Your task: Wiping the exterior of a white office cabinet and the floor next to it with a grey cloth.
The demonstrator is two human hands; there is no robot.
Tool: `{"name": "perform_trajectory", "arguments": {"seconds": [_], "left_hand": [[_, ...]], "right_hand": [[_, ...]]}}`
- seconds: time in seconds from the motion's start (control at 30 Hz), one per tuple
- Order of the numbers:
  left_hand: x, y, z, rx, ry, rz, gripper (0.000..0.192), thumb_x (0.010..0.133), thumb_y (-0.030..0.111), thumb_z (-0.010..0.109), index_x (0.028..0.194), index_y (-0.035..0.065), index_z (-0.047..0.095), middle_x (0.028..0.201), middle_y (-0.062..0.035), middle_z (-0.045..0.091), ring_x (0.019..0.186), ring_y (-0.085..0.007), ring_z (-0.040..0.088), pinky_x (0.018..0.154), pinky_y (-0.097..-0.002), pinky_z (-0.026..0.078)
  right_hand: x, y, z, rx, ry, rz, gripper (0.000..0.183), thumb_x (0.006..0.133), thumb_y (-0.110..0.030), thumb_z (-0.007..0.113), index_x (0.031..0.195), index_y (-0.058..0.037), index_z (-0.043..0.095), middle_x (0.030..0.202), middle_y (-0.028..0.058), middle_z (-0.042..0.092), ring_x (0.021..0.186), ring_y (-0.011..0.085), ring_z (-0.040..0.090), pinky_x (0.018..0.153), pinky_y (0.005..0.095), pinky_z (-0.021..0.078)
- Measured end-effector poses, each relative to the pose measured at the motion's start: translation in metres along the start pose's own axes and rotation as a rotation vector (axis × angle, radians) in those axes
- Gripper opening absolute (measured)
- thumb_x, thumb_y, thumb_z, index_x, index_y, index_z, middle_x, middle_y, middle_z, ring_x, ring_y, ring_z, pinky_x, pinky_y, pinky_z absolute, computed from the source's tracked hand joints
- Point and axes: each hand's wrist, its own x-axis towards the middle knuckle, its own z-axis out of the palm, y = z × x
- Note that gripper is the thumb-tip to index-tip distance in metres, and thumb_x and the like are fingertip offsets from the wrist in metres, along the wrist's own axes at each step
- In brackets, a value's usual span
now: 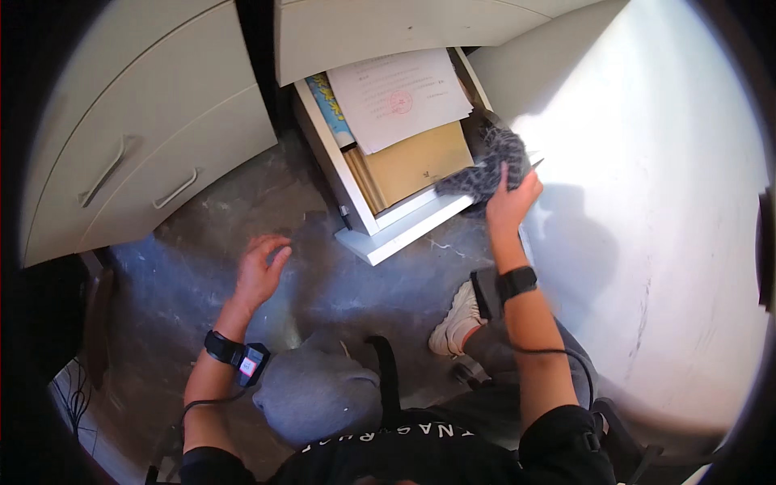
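My right hand (pixel 514 197) grips a dark grey patterned cloth item (pixel 506 145) at the right front corner of an open white drawer (pixel 400 236). The cloth lies partly over the drawer's front and right side, and its exact kind is unclear. Printed white papers (pixel 400 91) with a red stamp rest in the drawer, above a tan folder or envelope (pixel 421 163). Along the drawer's left side shows a blue booklet (pixel 330 112) with yellow writing. My left hand (pixel 262 267) hangs over the floor, left of the drawer, holding nothing, its thumb apart from the curled fingers.
A light cabinet (pixel 176 127) with two handles stands at the left. A white panel or wall (pixel 655 242) runs close along the right. The desk or cabinet front (pixel 388 30) overhangs the drawer's back. My shoe (pixel 454 321) is on the grey floor (pixel 339 291); cables (pixel 76 394) hang at lower left.
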Motion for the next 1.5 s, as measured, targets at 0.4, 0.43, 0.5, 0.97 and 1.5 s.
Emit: {"name": "perform_trajectory", "arguments": {"seconds": [0.4, 0.43, 0.5, 0.97, 1.5], "left_hand": [[-0.059, -0.009, -0.023, -0.866, -0.265, -0.477, 0.02, 0.075, 0.014, 0.058, 0.088, -0.0009, 0.057, 0.08, -0.0045, 0.06, 0.073, -0.0124, 0.054, 0.066, -0.0256, 0.044], [-0.071, -0.013, -0.031, -1.106, -0.197, -0.444, 0.021, 0.074, 0.01, 0.058, 0.092, -0.0005, 0.056, 0.084, -0.0044, 0.059, 0.073, -0.0126, 0.054, 0.067, -0.0253, 0.045], [-0.09, -0.016, -0.048, -1.338, -0.103, -0.401, 0.023, 0.073, 0.007, 0.058, 0.095, -0.0001, 0.054, 0.088, -0.0043, 0.058, 0.074, -0.0128, 0.055, 0.067, -0.0249, 0.045], [-0.066, 0.006, -0.052, -2.07, 0.114, -0.417, 0.041, 0.084, 0.037, 0.033, 0.106, 0.0063, 0.049, 0.103, -0.0131, 0.052, 0.095, -0.0281, 0.05, 0.083, -0.0462, 0.039], [0.149, -0.017, 0.042, -0.789, 0.545, -0.446, 0.025, 0.084, 0.024, 0.044, 0.085, 0.0031, 0.058, 0.068, -0.0086, 0.057, 0.058, -0.0198, 0.055, 0.052, -0.0283, 0.042]], "right_hand": [[-0.171, -0.195, -0.073, 0.714, -1.072, -0.465, 0.035, 0.055, -0.003, 0.061, 0.089, -0.0032, 0.05, 0.09, 0.013, 0.045, 0.086, 0.0319, 0.043, 0.073, 0.037, 0.0376], [-0.179, -0.208, -0.075, 0.879, -1.172, -0.412, 0.033, 0.057, -0.004, 0.062, 0.087, -0.0012, 0.05, 0.088, 0.0134, 0.046, 0.083, 0.0306, 0.045, 0.072, 0.0356, 0.0376], [-0.174, -0.233, -0.072, 0.875, -1.105, -0.49, 0.032, 0.059, -0.006, 0.063, 0.087, -0.0011, 0.05, 0.088, 0.0135, 0.046, 0.082, 0.0306, 0.044, 0.072, 0.0355, 0.0376], [-0.138, -0.249, -0.059, 0.454, -1.113, -0.922, 0.059, 0.065, -0.028, 0.065, 0.114, -0.0051, 0.042, 0.118, 0.0248, 0.037, 0.106, 0.0377, 0.037, 0.09, 0.0397, 0.0311], [-0.01, -0.02, -0.002, 0.141, -0.48, -0.436, 0.008, 0.076, -0.014, 0.053, 0.074, -0.0073, 0.057, 0.079, 0.0052, 0.057, 0.076, 0.0228, 0.049, 0.07, 0.0333, 0.0364]]}}
